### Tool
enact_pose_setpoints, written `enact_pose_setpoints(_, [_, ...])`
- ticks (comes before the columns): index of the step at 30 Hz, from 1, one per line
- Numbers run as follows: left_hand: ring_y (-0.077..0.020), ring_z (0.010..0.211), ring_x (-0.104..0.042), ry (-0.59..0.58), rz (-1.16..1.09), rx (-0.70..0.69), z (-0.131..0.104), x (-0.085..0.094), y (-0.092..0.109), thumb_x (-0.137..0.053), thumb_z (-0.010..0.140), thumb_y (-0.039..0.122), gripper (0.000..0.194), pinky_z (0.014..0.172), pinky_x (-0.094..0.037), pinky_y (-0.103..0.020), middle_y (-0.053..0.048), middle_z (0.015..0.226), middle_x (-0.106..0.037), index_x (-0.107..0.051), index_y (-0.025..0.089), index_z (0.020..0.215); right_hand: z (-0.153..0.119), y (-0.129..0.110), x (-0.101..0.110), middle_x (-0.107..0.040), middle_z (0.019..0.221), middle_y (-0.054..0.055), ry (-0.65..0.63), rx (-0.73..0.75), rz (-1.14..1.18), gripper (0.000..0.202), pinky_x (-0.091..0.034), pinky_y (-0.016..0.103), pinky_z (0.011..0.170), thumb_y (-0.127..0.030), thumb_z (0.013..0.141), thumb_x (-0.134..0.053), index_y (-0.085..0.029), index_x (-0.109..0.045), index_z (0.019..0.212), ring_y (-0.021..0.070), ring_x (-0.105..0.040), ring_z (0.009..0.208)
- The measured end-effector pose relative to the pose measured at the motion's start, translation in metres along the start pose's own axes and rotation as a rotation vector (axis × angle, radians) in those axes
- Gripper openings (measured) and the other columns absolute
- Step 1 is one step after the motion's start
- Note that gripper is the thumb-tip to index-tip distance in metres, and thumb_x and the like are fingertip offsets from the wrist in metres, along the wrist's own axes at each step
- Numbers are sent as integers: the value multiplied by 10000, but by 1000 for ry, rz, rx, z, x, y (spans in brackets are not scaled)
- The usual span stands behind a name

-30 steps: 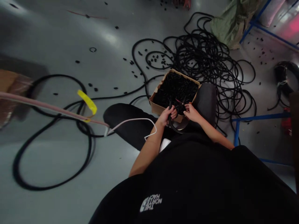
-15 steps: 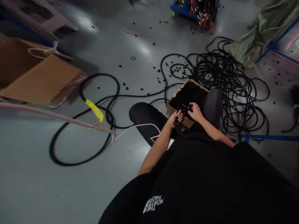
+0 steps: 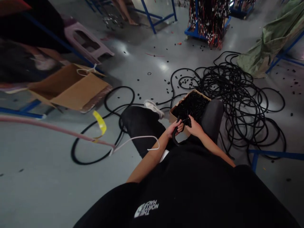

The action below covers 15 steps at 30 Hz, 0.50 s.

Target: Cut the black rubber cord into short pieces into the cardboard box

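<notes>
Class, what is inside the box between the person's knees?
Many small black pieces fill the box. They cover its bottom, so anything beneath them cannot be seen.

Tube (image 3: pixel 175 138) at fingers (image 3: pixel 180 127) black; beyond them, box (image 3: pixel 173 117) tan, pieces (image 3: pixel 193 103) black. Left of fingers, strip (image 3: pixel 101 124) yellow, pole (image 3: pixel 59 129) dull pink. Below fingers, shirt (image 3: pixel 190 190) black, lettering (image 3: pixel 150 207) white.

Single head-worn camera, above lap, facing forward and steeply down.

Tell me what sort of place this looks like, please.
Probably a factory or workshop floor: a tangle of black tubing or cable, a blue rack hung with wires, and a cardboard box of small black pieces.
</notes>
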<state>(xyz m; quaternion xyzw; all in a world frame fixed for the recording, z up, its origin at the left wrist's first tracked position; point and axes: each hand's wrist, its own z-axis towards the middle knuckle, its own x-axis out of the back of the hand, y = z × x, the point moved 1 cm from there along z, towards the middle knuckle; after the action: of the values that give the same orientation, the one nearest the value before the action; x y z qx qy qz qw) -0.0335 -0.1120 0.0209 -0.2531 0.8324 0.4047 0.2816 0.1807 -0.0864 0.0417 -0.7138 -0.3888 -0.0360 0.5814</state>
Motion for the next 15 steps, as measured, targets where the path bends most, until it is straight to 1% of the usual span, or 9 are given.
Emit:
enact_pose_setpoints(3, [-114,492,-405,41,-11,12,1,3,-7,-881,1174,148,401,478,-313,-219,112,710,-390,-531,274,1026,-3,-1,-5,-615,1942,328,-26,-51,12,1244,-586,671,1473,-306,1097,-905,-203,-233,2139,496,-727,1745])
enact_pose_setpoints(5, [-116,499,-396,58,-36,15,3,6,-11,-820,1208,146,356,485,-317,-219,103,713,-385,-544,268,1019,-2,1,-9,-570,1954,371,-28,-83,22,1292,-579,697,1473,-298,1090,-904,-166,-171,2145,533,-720,1749])
enact_pose_setpoints(6, [-115,504,-393,60,-49,17,4,6,-12,-793,1223,147,342,492,-325,-216,99,716,-381,-548,264,1014,-2,3,-11,-550,1958,385,-26,-94,31,1288,-577,705,1474,-291,1092,-895,-149,-164,2143,543,-725,1742])
enact_pose_setpoints(8, [-113,512,-383,54,-61,37,9,6,-13,-766,1235,147,332,503,-330,-214,96,724,-367,-555,260,1006,-1,6,-13,-527,1959,391,-13,-110,60,1264,-582,710,1474,-272,1082,-888,-142,-198,2133,541,-748,1714])
enact_pose_setpoints(11, [-121,521,-368,41,-57,99,18,1,-16,-794,1218,156,312,509,-319,-222,99,731,-346,-575,263,1023,-5,14,-13,-529,1942,359,57,-150,137,1240,-593,691,1484,-235,1030,-903,-168,-284,2102,499,-753,1714])
enact_pose_setpoints(13, [-129,538,-396,10,-46,155,23,-4,-22,-831,1196,167,305,522,-333,-228,96,733,-367,-589,264,1038,-13,19,-14,-531,1930,364,99,-183,175,1243,-582,661,1509,-212,1010,-900,-133,-288,2089,469,-727,1743])
enact_pose_setpoints(15, [-138,566,-455,-38,-30,200,25,-8,-29,-875,1169,179,317,553,-379,-232,87,735,-418,-597,264,1044,-24,23,-15,-536,1921,380,126,-203,195,1251,-563,634,1535,-185,1005,-881,-80,-260,2085,446,-698,1773])
